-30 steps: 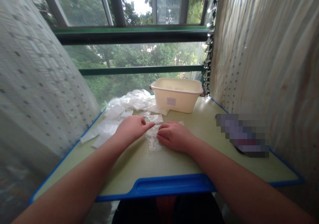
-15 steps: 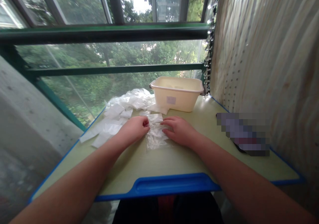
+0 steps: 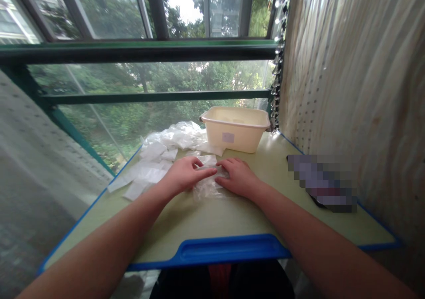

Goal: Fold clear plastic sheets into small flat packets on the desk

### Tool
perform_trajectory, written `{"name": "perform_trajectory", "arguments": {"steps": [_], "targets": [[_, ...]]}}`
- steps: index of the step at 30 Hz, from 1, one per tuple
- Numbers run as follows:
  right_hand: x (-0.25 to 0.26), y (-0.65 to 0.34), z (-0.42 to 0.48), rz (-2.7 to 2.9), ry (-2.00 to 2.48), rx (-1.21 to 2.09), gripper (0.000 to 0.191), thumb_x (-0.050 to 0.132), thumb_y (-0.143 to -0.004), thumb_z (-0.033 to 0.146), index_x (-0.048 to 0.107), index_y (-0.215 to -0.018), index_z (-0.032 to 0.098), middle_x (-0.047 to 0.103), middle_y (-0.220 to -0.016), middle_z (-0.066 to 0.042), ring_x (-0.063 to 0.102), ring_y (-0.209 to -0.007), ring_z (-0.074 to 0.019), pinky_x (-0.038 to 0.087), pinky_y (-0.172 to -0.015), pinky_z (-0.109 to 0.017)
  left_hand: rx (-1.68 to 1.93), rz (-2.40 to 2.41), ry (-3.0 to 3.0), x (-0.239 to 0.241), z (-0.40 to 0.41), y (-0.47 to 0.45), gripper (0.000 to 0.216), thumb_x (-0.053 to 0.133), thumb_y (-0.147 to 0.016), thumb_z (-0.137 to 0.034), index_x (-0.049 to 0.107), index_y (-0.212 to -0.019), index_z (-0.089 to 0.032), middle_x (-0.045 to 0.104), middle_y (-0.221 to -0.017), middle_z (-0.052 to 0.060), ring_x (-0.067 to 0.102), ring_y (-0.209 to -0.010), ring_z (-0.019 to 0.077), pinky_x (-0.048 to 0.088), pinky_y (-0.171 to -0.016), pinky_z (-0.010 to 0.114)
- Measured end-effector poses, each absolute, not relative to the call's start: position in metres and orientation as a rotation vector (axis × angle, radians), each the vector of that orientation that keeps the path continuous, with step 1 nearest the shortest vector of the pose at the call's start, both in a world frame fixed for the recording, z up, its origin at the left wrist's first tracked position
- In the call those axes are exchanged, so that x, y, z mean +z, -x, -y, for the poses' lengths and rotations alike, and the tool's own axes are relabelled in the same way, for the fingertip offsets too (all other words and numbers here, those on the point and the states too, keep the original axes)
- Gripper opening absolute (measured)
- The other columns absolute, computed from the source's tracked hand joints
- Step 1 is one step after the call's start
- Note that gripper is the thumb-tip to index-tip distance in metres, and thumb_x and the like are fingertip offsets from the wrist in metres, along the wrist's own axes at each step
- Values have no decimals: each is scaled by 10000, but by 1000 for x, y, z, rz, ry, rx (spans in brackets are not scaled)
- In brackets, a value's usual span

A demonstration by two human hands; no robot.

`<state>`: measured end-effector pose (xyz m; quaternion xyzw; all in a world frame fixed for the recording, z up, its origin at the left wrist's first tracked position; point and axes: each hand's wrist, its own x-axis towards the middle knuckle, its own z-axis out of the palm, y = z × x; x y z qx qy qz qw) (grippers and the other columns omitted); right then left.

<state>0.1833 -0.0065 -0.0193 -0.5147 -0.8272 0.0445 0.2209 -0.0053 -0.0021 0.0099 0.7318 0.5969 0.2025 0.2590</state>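
On the table in front of me lies a crinkled clear plastic bag [image 3: 209,189], between my two hands. My left hand [image 3: 184,174] is at the bag's left side, its thumb stretched across the bag and apart from the fingers. From the right, my right hand [image 3: 237,176] rests on the bag's edge, thumb and fingers spread with a gap between them. A white flap or packet [image 3: 209,160] shows at the bag's far end. Fingertips of both hands are partly hidden against the plastic.
A heap of white and clear plastic bags [image 3: 175,136] spreads over the table's far left. Behind my hands stands a cream plastic basin [image 3: 242,137] with a small label. A pixelated flat object [image 3: 322,184] lies at the right. The table [image 3: 212,221] has a blue rim.
My left hand has opened from a pinch at the bag's left edge, its thumb now reaching right over the bag. The right hand has barely moved. The view has tilted slightly up.
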Motion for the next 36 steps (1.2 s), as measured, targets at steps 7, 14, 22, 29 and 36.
{"name": "perform_trajectory", "arguments": {"steps": [7,14,22,29,36], "targets": [[-18,-184,7,2303,1399,99,417,558,-730,461,580,-1068,216,604,-1015,-73,490,-979,-240,338,-840,-373,601,-1616,-2187,9,3,5,291,549,-679,-454,612,-701,-171,617,-598,8,573,-524,157,400,-476,237],[-17,-195,-5,2125,1493,297,337,496,-775,421,618,-991,192,641,-874,-49,549,-750,-168,403,-681,-274,709,-1601,-2115,9,-3,16,247,505,-705,-375,634,-775,-177,634,-628,14,590,-546,155,416,-471,234],[-3,-198,-4,1949,1493,642,240,533,-691,221,650,-891,158,580,-674,-5,506,-613,-126,376,-557,-219,770,-1635,-2016,26,-2,25,264,552,-689,-388,617,-793,-155,629,-601,31,610,-519,166,438,-393,209],[3,-183,16,1956,1083,529,307,508,-701,157,586,-997,170,398,-534,70,374,-481,-71,333,-518,-195,825,-1552,-1876,30,8,11,235,584,-687,-358,595,-752,-132,622,-606,42,640,-535,200,461,-324,206],[10,-179,25,1966,960,874,197,539,-719,237,649,-842,129,560,-632,1,462,-544,-85,356,-507,-206,763,-1269,-1837,20,15,-4,183,557,-719,-306,587,-759,-130,597,-610,31,649,-563,203,441,-298,188]]}}
